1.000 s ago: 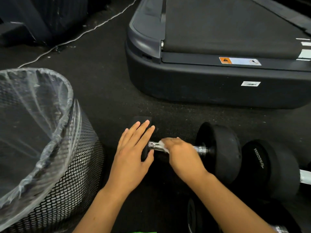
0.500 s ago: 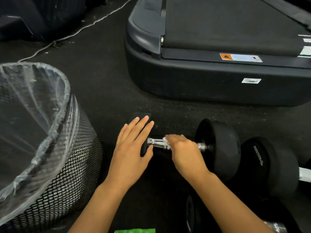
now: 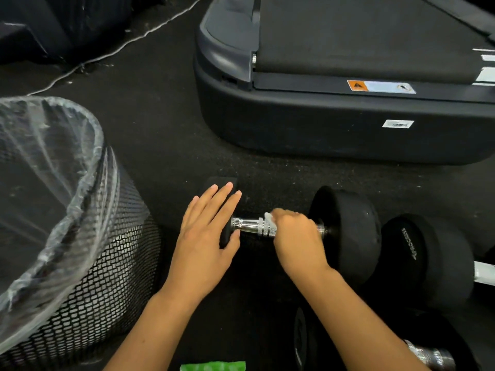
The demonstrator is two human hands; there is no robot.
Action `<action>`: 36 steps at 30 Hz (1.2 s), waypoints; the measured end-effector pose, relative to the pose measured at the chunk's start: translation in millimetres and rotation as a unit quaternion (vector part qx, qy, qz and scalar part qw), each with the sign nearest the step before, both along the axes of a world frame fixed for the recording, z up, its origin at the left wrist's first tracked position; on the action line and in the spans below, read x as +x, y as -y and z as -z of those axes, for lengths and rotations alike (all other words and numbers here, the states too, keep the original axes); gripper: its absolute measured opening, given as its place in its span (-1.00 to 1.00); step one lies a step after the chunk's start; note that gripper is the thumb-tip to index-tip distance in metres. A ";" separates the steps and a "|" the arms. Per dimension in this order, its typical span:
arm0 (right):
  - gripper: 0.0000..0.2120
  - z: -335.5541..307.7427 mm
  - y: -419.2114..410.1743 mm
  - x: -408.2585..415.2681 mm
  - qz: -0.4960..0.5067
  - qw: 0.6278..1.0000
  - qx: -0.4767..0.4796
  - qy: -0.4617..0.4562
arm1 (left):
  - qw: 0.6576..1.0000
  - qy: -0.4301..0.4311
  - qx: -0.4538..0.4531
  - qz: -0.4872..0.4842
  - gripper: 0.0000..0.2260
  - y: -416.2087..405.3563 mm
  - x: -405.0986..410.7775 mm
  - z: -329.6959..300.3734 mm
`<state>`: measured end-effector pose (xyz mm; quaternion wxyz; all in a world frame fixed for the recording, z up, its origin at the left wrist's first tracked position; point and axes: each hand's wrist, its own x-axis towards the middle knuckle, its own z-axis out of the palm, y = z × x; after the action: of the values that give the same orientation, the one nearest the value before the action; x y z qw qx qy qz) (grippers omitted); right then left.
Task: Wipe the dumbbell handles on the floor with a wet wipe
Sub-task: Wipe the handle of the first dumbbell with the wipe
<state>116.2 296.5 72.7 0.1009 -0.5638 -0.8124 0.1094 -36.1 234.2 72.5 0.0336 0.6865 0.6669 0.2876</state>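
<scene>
A black dumbbell (image 3: 348,231) lies on the dark floor with its chrome handle (image 3: 251,226) running left to right. My right hand (image 3: 297,236) grips the right part of the handle with a white wet wipe (image 3: 269,219) wrapped under the fingers. My left hand (image 3: 206,236) rests flat, fingers straight, on the dumbbell's left black head (image 3: 221,184), which it mostly hides. The left part of the handle shows bare between my hands.
A mesh bin (image 3: 88,277) with a clear plastic liner stands at the left. A treadmill base (image 3: 334,135) fills the far right. A second dumbbell (image 3: 428,261) lies right of the first, a third (image 3: 428,356) at bottom right. A green packet (image 3: 213,366) peeks in at the bottom edge.
My right hand with the wipe has slid to the right along the handle, baring more chrome on the left. My left hand stays flat on the left head.
</scene>
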 end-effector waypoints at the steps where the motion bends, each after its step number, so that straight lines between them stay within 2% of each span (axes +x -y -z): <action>1: -0.78 5.0 4.5 -1.3 -0.029 1.000 -0.003 0.001 | 1.000 0.000 0.000 -0.001 -0.41 -0.6 0.1 -0.1; 4: -0.71 16.7 6.9 10.0 -0.051 0.998 0.029 -0.027 | 1.000 0.004 -0.001 0.001 -0.41 -0.4 0.2 -0.3; 8: -0.85 8.2 -1.2 1.9 -0.034 0.999 -0.005 -0.038 | 1.000 -0.005 -0.002 0.000 -0.39 0.3 0.6 1.4; 11: -0.79 20.4 6.7 -1.6 -0.081 0.996 0.009 -0.042 | 1.000 0.000 -0.006 0.002 -0.39 0.1 -0.4 1.2; 12: -0.71 25.9 8.0 3.8 -0.090 0.994 0.040 -0.043 | 1.000 0.001 -0.006 0.003 -0.38 0.6 -0.5 1.3; 14: -0.56 26.6 7.0 13.8 -0.107 0.994 0.023 -0.023 | 1.000 0.002 -0.005 0.003 -0.39 1.8 -0.3 1.9; 18: -0.58 21.6 4.2 -0.2 -0.084 0.994 0.014 -0.063 | 1.000 0.003 -0.001 0.000 -0.39 0.5 -0.9 2.1; 21: -0.57 24.8 9.8 4.3 -0.109 0.990 0.041 -0.077 | 1.000 0.008 -0.008 0.004 -0.40 0.2 -0.9 1.9; 25: -0.56 14.9 14.3 26.3 -0.140 0.983 0.054 -0.107 | 0.998 0.066 -0.004 0.000 -0.46 3.3 4.3 -4.1; 27: -0.61 3.4 23.8 31.5 -0.141 0.980 0.071 -0.123 | 0.994 0.104 -0.006 0.022 -0.46 6.4 14.4 -12.1; 29: -0.67 -4.4 31.5 36.4 -0.126 0.973 0.087 -0.174 | 0.989 0.135 -0.005 0.066 -0.47 10.1 30.7 -18.9; 31: -0.66 -11.7 36.4 40.9 -0.072 0.958 0.074 -0.267 | 0.980 0.180 -0.009 0.088 -0.50 11.5 46.2 -21.7; 34: -0.59 -18.5 40.5 47.0 0.019 0.914 0.000 -0.405 | 0.967 0.244 -0.009 0.077 -0.63 5.2 58.3 -19.8; 36: -0.58 -23.8 39.5 51.2 0.036 0.893 -0.012 -0.448 | 0.967 0.247 0.016 0.064 -0.73 -1.0 63.0 -15.0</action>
<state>167.4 257.0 96.5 0.4512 -0.4853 -0.6588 0.3562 26.9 235.1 87.5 0.2042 0.6361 0.5878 0.4563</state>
